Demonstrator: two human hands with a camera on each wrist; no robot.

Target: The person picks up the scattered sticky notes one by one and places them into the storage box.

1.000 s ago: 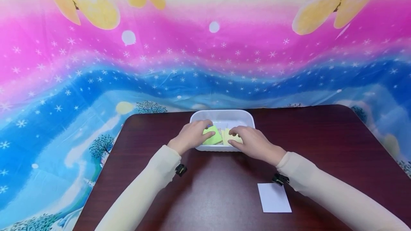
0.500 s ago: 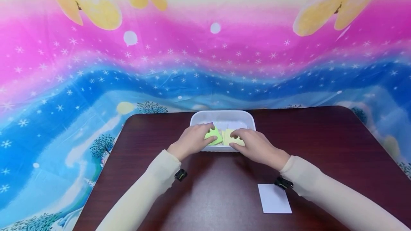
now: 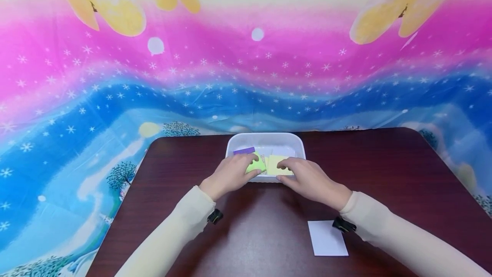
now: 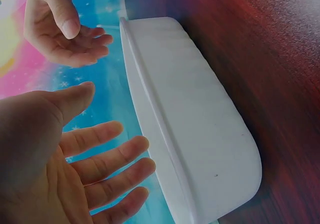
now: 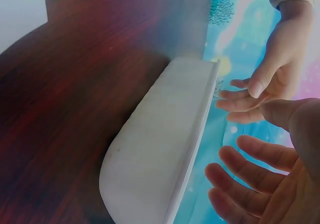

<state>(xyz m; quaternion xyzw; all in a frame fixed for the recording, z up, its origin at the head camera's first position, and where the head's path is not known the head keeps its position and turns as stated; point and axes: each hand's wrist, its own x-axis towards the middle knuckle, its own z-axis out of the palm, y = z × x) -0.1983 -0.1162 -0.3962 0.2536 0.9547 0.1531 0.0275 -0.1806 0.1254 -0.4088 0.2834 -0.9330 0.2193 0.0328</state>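
A white plastic tub [image 3: 265,139] stands near the far edge of the table. In it lie a green square pad [image 3: 261,165], a pale yellow square pad [image 3: 273,166] and a purple piece [image 3: 244,151] behind the green one. My left hand [image 3: 229,173] hovers over the tub's near left rim with fingers spread and relaxed. Over the near right rim is my right hand [image 3: 313,179], its fingers loosely bent. Both wrist views show the palms holding nothing, above the tub's outer wall [image 4: 195,119]. The hands partly hide the pads.
A white square sheet [image 3: 328,239] lies on the dark wooden table [image 3: 253,234], by the right sleeve [image 3: 378,219]. Behind the table hangs a printed pink and blue cloth [image 3: 230,67], close to the tub's far side.
Both hands have drawn back slightly toward me. The purple piece, mostly covered by the left hand before, now shows. The tub and the white sheet have stayed in place.
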